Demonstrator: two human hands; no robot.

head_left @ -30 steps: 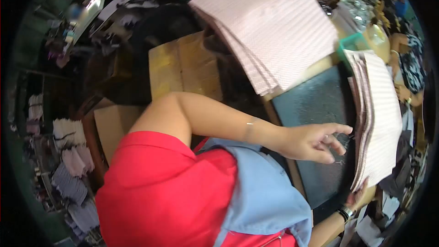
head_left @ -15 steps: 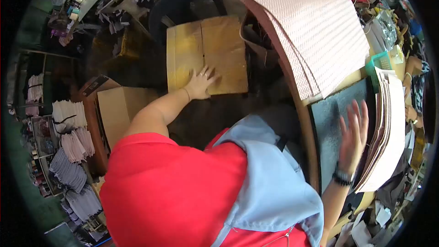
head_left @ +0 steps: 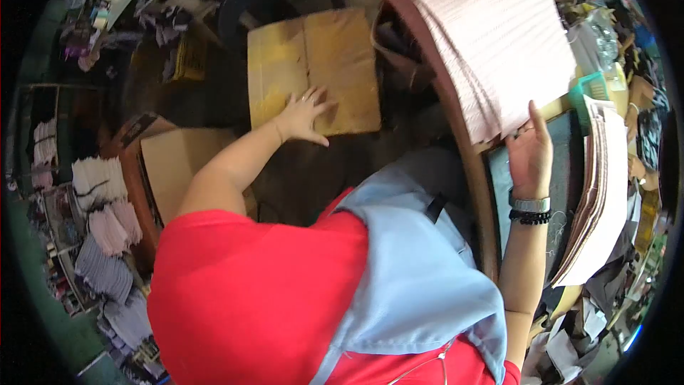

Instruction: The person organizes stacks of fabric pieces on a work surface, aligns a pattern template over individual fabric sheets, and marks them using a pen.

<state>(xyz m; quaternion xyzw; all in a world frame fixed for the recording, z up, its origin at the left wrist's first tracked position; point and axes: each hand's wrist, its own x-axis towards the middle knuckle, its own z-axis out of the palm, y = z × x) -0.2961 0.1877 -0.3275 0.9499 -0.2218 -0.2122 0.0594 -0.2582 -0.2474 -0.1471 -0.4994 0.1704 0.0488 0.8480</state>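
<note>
My left hand (head_left: 305, 117) is open, its fingers spread over the lower part of a worn, yellowish cardboard piece (head_left: 338, 71). Whether the palm presses on it I cannot tell. On the other side, my right hand (head_left: 529, 157) is at the near corner of a stack of pale pink patterned sheets (head_left: 499, 36). Its thumb points up, apart from the fingers, which meet the sheets' edge and are partly hidden there. Below that hand lies a dark flat board (head_left: 559, 164) on the table.
Another bundle of pale sheets (head_left: 598, 192) stands to the right, by a green plastic basket (head_left: 590, 89). At the left are an open cardboard box (head_left: 174, 171) and several stacks of cut pieces (head_left: 103, 267). A dark chair (head_left: 239, 7) stands behind the cardboard.
My right hand has moved from above the dark board up to the corner of the pink sheets. My left hand stays over the cardboard; the view has shifted slightly.
</note>
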